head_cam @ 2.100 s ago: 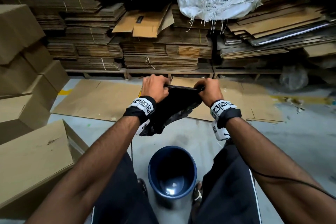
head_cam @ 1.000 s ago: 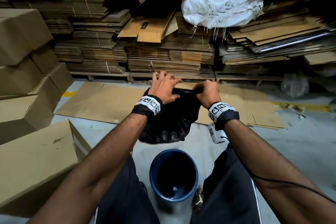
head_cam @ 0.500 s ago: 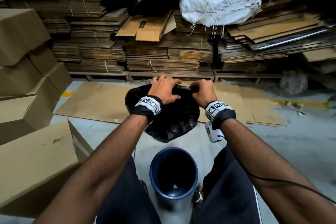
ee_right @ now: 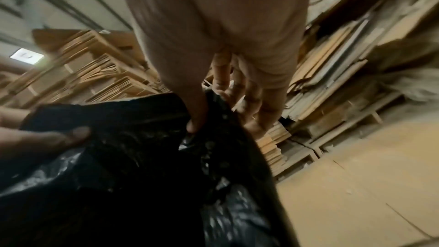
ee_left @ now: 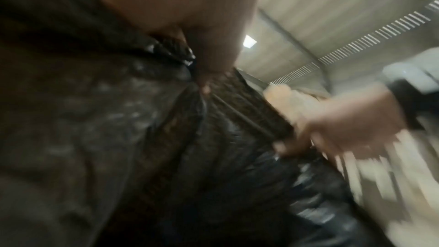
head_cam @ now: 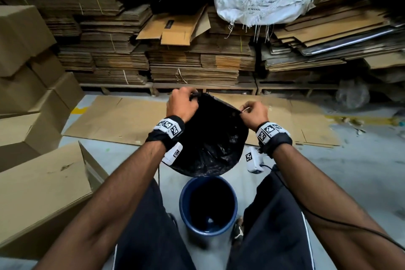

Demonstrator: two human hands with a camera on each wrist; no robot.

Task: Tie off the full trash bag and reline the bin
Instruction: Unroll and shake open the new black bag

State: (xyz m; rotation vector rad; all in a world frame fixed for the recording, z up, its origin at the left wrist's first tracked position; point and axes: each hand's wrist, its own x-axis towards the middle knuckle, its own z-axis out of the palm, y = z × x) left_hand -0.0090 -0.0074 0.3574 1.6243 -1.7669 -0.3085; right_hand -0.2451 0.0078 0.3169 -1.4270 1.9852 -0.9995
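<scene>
A black trash bag [head_cam: 210, 138] hangs in the air above a round blue bin [head_cam: 208, 205] that stands on the floor between my feet. The bag's mouth is spread wide between my hands. My left hand [head_cam: 183, 103] grips the far left rim of the bag. My right hand [head_cam: 252, 112] pinches the right rim between thumb and fingers. In the right wrist view the thumb [ee_right: 197, 119] presses the black plastic [ee_right: 142, 166], and the left wrist view shows the bag [ee_left: 166, 147] blurred. The bin holds a small scrap at its bottom.
Stacks of flattened cardboard [head_cam: 192, 61] fill the back wall, with a white sack [head_cam: 260, 2] on top. Closed cartons [head_cam: 26, 68] stand at the left and a large box [head_cam: 43, 193] lies by my left leg. Cardboard sheets [head_cam: 122, 120] cover the floor ahead.
My hands have drawn apart and the bag's mouth has opened from a flat folded edge into a wide loop. The bag has dropped lower over the bin.
</scene>
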